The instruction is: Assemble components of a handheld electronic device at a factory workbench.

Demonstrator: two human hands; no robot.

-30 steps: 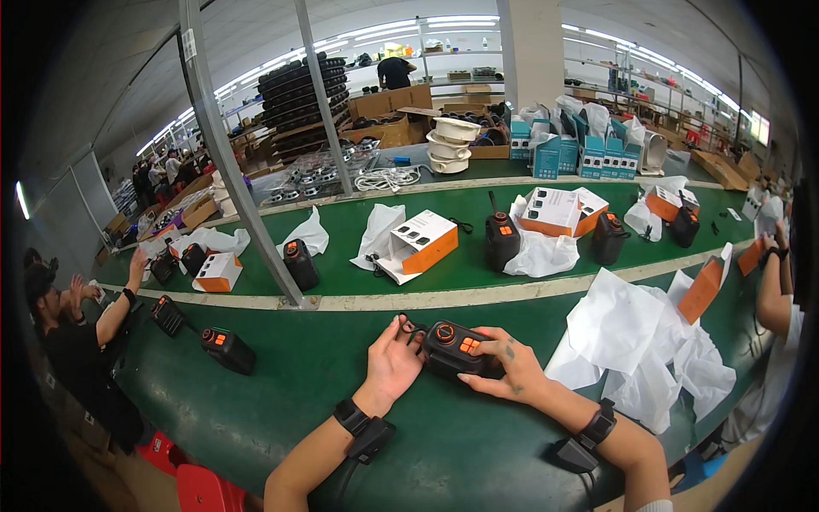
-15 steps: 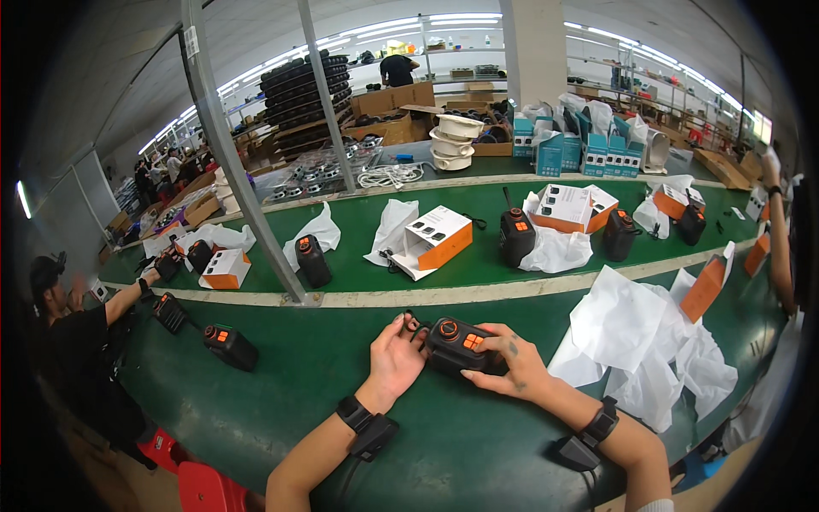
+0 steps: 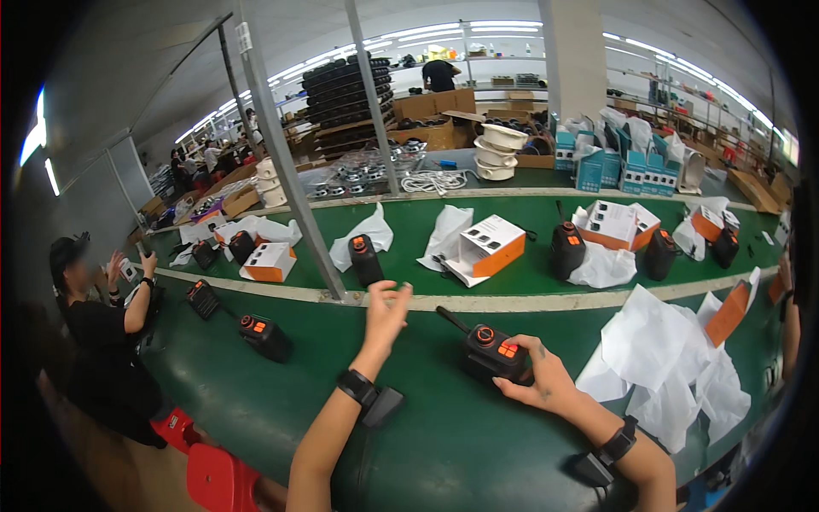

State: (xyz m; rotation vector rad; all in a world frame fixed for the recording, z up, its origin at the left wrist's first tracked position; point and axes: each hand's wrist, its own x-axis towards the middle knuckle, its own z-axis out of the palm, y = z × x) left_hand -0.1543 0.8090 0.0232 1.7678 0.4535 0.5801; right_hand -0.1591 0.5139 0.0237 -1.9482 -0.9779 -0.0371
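My right hand point(image 3: 542, 380) grips a black boxy device with orange buttons point(image 3: 490, 357) by its right end, above or on the green table. Fingers lie near its buttons, the thumb on its near side. From its upper left a dark strap or stub point(image 3: 452, 319) sticks out. My left hand point(image 3: 386, 320) is raised to the left, empty, its fingers apart and slightly curled. Just beyond those fingers, an upright black device point(image 3: 365, 260) stands on the far green surface. I cannot tell if they touch it.
Crumpled white wrapping point(image 3: 653, 341) lies to the right beside an orange box piece point(image 3: 725, 316). Another black device point(image 3: 264, 338) rests at left. A metal post point(image 3: 290, 162) rises from the pale ledge point(image 3: 426, 303). Beyond stands an orange-white carton point(image 3: 490, 247). A person point(image 3: 102, 307) works at far left.
My left hand has let go of the dark strap and moved forward and left, fingers spreading. My right hand keeps the device. The whole view has shifted, with things appearing farther right.
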